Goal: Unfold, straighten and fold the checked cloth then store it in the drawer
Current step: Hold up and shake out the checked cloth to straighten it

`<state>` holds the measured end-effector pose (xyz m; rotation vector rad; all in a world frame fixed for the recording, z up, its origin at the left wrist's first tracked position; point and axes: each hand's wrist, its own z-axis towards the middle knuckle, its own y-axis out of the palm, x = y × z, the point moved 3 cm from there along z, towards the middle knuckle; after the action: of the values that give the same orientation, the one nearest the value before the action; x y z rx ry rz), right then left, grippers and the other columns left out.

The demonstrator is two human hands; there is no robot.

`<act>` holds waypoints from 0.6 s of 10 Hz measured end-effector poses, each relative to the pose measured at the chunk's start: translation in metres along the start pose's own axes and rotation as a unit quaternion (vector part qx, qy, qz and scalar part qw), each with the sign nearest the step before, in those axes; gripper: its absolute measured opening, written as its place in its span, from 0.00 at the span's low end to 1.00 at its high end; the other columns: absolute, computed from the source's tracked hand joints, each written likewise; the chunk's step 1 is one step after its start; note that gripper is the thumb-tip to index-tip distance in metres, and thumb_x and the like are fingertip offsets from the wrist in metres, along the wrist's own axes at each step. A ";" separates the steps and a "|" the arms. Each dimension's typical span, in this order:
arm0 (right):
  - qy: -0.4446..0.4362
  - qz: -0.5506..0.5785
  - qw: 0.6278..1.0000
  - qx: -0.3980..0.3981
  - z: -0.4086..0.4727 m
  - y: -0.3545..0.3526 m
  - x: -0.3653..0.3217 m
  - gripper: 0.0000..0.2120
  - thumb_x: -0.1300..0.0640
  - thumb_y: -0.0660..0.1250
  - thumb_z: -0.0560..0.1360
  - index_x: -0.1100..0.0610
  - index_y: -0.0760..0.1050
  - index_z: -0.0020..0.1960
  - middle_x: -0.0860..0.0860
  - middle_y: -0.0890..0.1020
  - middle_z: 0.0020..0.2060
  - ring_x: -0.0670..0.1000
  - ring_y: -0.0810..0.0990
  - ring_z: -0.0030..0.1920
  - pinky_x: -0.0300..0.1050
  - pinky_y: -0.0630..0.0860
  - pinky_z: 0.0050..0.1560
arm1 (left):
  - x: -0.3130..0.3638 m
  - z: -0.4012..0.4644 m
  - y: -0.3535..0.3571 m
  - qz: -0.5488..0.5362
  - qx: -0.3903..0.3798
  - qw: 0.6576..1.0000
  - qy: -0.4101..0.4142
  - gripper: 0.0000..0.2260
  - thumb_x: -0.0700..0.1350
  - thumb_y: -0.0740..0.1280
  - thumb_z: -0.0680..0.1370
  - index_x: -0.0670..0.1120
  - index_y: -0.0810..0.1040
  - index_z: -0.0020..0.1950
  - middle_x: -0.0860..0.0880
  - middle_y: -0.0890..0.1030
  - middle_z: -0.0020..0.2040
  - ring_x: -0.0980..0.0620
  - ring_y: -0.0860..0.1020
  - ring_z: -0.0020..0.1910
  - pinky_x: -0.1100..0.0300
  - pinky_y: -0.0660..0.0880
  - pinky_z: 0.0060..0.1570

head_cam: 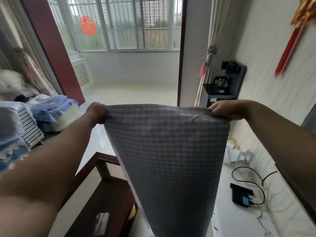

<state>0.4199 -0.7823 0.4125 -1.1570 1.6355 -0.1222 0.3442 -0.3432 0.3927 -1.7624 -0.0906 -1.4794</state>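
Note:
The checked cloth, grey-blue with a fine check, hangs spread out in front of me and narrows toward the bottom of the view. My left hand grips its upper left corner. My right hand grips its upper right corner. Both arms are stretched forward at about the same height, and the top edge runs nearly taut between the hands. The cloth's lower end runs out of view. No drawer is visible.
A dark red wooden table stands below left, partly behind the cloth. Piled bedding and bags fill the left side. A white counter at right carries a black device and cables. A water dispenser stands by the right wall.

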 end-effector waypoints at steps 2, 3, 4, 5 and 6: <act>-0.049 0.136 0.989 0.042 0.013 -0.002 -0.004 0.12 0.53 0.65 0.76 0.62 0.77 0.48 0.58 0.81 0.37 0.51 0.79 0.33 0.42 0.77 0.31 | 0.020 0.021 -0.007 -0.140 -0.049 0.988 -0.029 0.12 0.31 0.59 0.75 0.43 0.69 0.33 0.45 0.70 0.32 0.50 0.74 0.25 0.67 0.72 0.17; -0.097 0.138 0.978 0.120 0.017 -0.021 -0.015 0.22 0.44 0.68 0.72 0.63 0.80 0.51 0.56 0.83 0.38 0.52 0.80 0.36 0.41 0.78 0.35 | 0.038 0.030 -0.005 -0.192 -0.101 0.976 -0.004 0.09 0.25 0.61 0.72 0.38 0.75 0.40 0.41 0.74 0.35 0.47 0.79 0.25 0.59 0.79 0.23; -0.081 -0.115 0.955 0.262 0.037 -0.044 -0.023 0.21 0.36 0.64 0.72 0.54 0.81 0.41 0.55 0.84 0.41 0.52 0.79 0.40 0.43 0.74 0.40 | 0.039 0.041 0.015 -0.190 -0.143 0.971 -0.032 0.11 0.26 0.55 0.76 0.36 0.74 0.48 0.39 0.75 0.42 0.41 0.77 0.37 0.54 0.80 0.32; -0.014 -0.236 0.917 0.322 0.072 -0.053 -0.011 0.25 0.31 0.55 0.74 0.49 0.81 0.49 0.53 0.83 0.50 0.57 0.79 0.53 0.51 0.74 0.53 | 0.033 0.063 0.050 -0.257 -0.156 0.952 -0.062 0.14 0.28 0.51 0.78 0.38 0.73 0.42 0.40 0.74 0.42 0.43 0.76 0.39 0.57 0.80 0.32; 0.000 -0.210 0.899 0.384 0.115 -0.066 0.012 0.23 0.35 0.55 0.76 0.50 0.81 0.50 0.56 0.83 0.49 0.60 0.79 0.52 0.52 0.74 0.53 | 0.028 0.103 0.094 -0.305 -0.127 0.939 -0.093 0.14 0.29 0.52 0.78 0.41 0.73 0.42 0.41 0.75 0.41 0.45 0.76 0.38 0.58 0.80 0.30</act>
<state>0.5520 -0.7736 0.3955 -0.8484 1.1226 -0.9572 0.4841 -0.3552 0.3692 -2.2076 -0.6186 -1.8053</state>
